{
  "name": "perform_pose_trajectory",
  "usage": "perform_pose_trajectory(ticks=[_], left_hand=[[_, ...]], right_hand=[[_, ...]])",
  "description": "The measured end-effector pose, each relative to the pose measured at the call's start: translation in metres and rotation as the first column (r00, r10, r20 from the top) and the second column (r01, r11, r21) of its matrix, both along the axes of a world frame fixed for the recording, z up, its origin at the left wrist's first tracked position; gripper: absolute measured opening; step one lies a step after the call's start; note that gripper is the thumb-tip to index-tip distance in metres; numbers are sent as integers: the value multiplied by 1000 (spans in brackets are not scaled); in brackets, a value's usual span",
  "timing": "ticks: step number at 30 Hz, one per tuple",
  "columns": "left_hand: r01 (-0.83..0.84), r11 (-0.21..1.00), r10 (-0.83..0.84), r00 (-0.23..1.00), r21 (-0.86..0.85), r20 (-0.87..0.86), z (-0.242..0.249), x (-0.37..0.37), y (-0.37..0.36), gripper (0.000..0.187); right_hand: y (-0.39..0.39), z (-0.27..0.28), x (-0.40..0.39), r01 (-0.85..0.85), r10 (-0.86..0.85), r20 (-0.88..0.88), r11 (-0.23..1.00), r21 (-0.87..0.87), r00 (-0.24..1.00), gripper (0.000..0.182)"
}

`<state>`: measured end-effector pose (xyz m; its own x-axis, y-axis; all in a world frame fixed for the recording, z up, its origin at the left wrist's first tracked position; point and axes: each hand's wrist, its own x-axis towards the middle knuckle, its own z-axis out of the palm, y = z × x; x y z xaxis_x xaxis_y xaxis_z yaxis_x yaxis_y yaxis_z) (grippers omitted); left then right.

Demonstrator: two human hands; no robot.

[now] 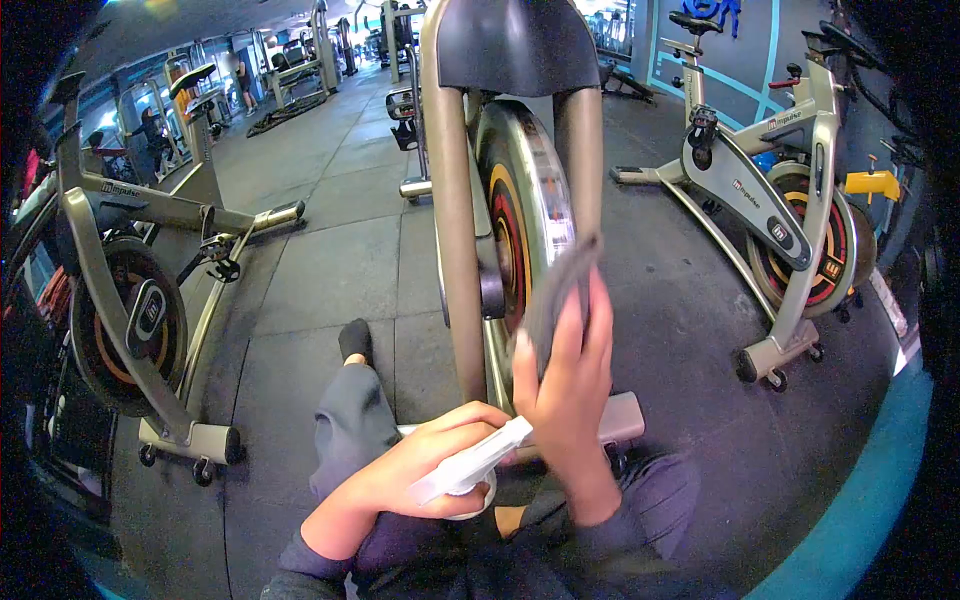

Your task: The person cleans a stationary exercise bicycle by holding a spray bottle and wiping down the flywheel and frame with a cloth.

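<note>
Right hand (575, 395) clamps a dark cloth (556, 298) beside the flywheel (545, 180)! Left hand (430, 455), lower, grips a white spray bottle (474, 466).

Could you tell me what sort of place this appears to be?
It looks like a gym, probably its indoor cycling corner: "Impulse" exercise bikes stand at left and right, another bike's flywheel is directly ahead, and weight-machine-like frames stand farther back.

3 ex. bikes (785, 215) up close — 2 hands (568, 400) — 1 white btl. (468, 470), 1 dk. cloth (556, 292).
</note>
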<state>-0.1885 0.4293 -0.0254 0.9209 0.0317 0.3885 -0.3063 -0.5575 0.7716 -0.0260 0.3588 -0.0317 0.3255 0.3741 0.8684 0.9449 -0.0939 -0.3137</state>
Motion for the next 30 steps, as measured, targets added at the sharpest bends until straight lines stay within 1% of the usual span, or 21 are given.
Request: perform_pose_trajectory(ticks=[2,4,5,6,7,9,10,11,13,16,18,21,23,27,29,30], left_hand=[[-4,1000,4,1000,13,7,-1,0,1,44],[-4,1000,3,1000,31,19,-1,1,1,44],[-8,1000,8,1000,29,8,0,1,1,44],[-12,1000,13,1000,26,-3,0,1,1,43],[-12,1000,12,1000,25,-3,-1,1,0,43],[-43,999,43,999,-8,-3,-4,1,1,51],[-42,999,42,999,-7,-1,-5,1,1,51],[-46,999,46,999,-11,-6,-5,1,1,52],[-49,999,49,999,-13,-8,-5,2,1,52],[-47,999,48,999,25,-13,-5,3,1,53],[-51,998,51,999,-30,-21,-9,4,1,52],[-30,1000,30,999,-5,-26,-6,4,2,52],[-33,999,33,999,-5,-28,-6,5,1,52],[-18,1000,18,999,7,-27,-6,3,2,52],[-21,1000,21,999,-3,-25,-5,2,3,52],[-24,1000,23,1000,-13,-19,-5,2,2,52]], right_hand=[[19,36,11,31,-32,27,999,8,999,52],[36,70,22,40,-41,-9,997,-66,999,51],[46,85,30,0,-6,-59,994,-107,998,48],[57,100,38,8,-24,-86,984,-181,996,47],[66,112,45,13,-43,-113,967,-254,993,46],[79,122,53,44,-74,-97,960,-278,993,44],[81,125,54,74,-103,-81,951,-299,991,42],[81,123,53,76,-104,-78,951,-299,991,42],[78,120,43,116,-162,-129,945,-307,978,41],[75,120,37,113,-171,-149,934,-338,974,44],[72,119,35,113,-178,-160,932,-345,971,46],[66,111,33,106,-171,-172,937,-333,970,47],[59,101,30,118,-153,-132,963,-244,979,48],[39,79,17,92,-125,-146,972,-214,981,50],[32,58,15,114,-119,-45,988,-107,992,60],[28,50,13,78,-81,-52,994,-71,995,62]])
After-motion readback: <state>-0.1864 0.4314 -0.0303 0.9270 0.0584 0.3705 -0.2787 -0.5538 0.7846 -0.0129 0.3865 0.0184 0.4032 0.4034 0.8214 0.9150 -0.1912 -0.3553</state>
